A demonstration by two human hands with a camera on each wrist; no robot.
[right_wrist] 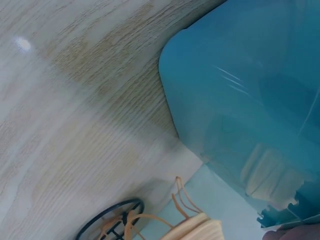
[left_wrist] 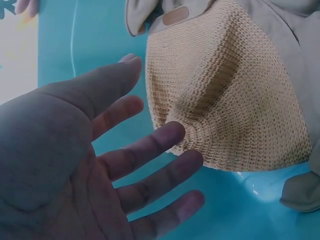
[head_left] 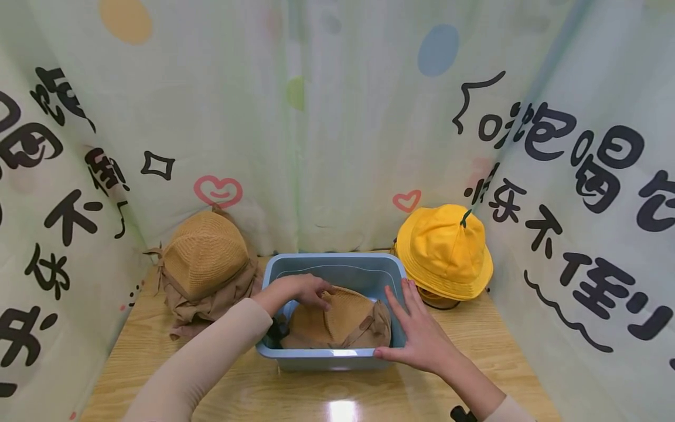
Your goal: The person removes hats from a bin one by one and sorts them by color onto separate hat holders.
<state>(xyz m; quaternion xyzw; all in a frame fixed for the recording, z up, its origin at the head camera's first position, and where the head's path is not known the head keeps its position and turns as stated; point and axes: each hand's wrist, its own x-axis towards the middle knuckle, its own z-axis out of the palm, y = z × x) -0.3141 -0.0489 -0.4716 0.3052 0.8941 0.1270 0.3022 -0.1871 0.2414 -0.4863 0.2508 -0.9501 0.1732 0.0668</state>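
Inside a blue plastic bin (head_left: 327, 362) lies a sun hat (head_left: 348, 313) with a tan woven crown and a brown cloth brim. My left hand (head_left: 306, 290) reaches into the bin over the crown. In the left wrist view that hand (left_wrist: 65, 155) has its fingers apart, and the fingertips overlap the edge of the woven crown (left_wrist: 235, 95). My right hand (head_left: 419, 334) is spread at the bin's right front corner, thumb along the front rim and fingers by the right side. Only a bit of it shows in the right wrist view, beside the bin's outer wall (right_wrist: 225, 90).
Left of the bin, a similar tan and brown hat (head_left: 205, 255) sits raised on the wooden table (head_left: 443, 395). Behind on the right, a yellow bucket hat (head_left: 440, 252) with a green sprout rests on a stand with a black ring base (right_wrist: 135, 202). Printed curtains (head_left: 348, 146) enclose the table.
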